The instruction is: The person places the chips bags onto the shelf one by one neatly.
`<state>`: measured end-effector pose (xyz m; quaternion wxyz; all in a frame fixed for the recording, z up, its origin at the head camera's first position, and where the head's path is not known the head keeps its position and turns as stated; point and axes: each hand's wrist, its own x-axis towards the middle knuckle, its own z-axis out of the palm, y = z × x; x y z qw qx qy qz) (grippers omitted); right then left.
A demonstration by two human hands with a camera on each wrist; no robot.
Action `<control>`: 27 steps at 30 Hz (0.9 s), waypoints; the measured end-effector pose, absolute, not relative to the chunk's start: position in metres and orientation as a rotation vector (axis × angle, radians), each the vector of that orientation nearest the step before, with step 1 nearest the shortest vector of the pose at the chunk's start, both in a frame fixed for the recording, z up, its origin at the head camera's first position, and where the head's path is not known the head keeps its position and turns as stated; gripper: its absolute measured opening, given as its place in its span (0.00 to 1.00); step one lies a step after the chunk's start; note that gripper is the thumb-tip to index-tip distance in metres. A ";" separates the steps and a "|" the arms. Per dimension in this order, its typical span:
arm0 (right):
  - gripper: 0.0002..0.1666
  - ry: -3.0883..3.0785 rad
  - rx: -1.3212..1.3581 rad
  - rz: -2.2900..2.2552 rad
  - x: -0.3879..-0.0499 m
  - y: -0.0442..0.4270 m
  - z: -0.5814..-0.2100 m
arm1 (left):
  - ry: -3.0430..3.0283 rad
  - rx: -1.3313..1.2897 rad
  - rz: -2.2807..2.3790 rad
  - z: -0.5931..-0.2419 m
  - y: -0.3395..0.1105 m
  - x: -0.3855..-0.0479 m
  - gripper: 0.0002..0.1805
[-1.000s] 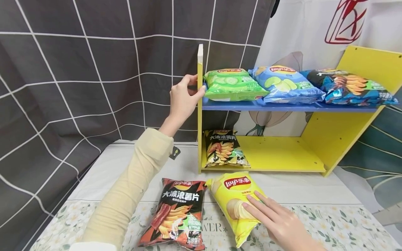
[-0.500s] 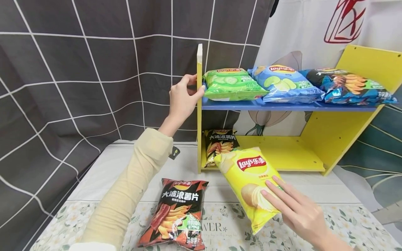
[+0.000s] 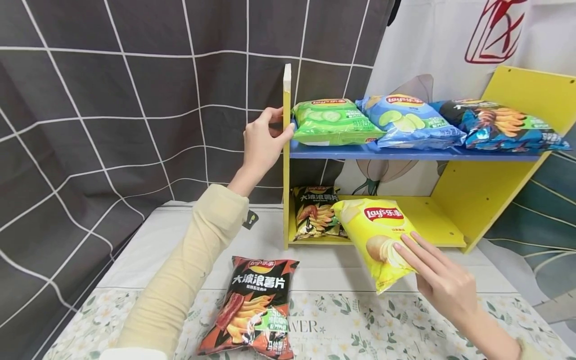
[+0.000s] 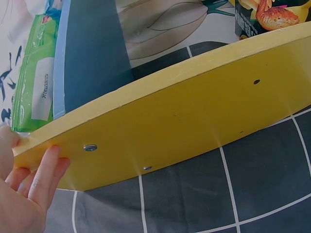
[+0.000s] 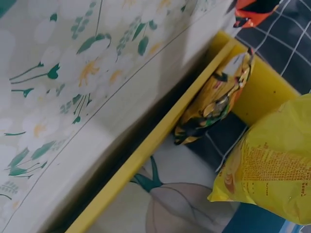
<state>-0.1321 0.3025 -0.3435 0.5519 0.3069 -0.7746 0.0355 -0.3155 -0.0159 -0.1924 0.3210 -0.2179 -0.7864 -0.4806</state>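
Note:
My left hand (image 3: 264, 145) grips the upper left side panel (image 3: 286, 180) of a yellow shelf unit, thumb at its front edge. In the left wrist view, the fingers (image 4: 44, 177) lie along the panel's outer face. My right hand (image 3: 445, 282) holds a yellow bag of potato chips (image 3: 378, 240), fingers on its front; the thumb is hidden. The bag hangs tilted before the lower shelf (image 3: 432, 220), off the table. In the right wrist view the yellow bag of potato chips (image 5: 272, 165) shows its back, and the hand is out of sight.
A black-and-gold chip bag (image 3: 317, 212) stands at the lower shelf's left end. On the blue upper shelf (image 3: 333, 151) lie a green bag (image 3: 337, 122), a light-blue bag (image 3: 409, 122) and a dark-blue bag (image 3: 499, 125). A red-and-black bag (image 3: 256, 305) lies on the table.
The right hand has lifted the yellow bag of potato chips off the table and carried it up and right, toward the lower shelf. The left hand has stayed on the side panel.

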 end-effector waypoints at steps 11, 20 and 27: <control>0.27 -1.934 0.589 0.074 -0.164 0.332 -0.354 | -2.075 -0.573 -1.255 -0.192 -0.015 -0.314 0.21; 0.27 -1.996 0.597 0.024 -0.184 0.346 -0.365 | -2.071 -0.577 -1.262 -0.192 -0.016 -0.314 0.21; 0.30 -2.050 0.676 -0.025 -0.194 0.351 -0.375 | -2.071 -0.574 -1.251 -0.193 -0.017 -0.316 0.21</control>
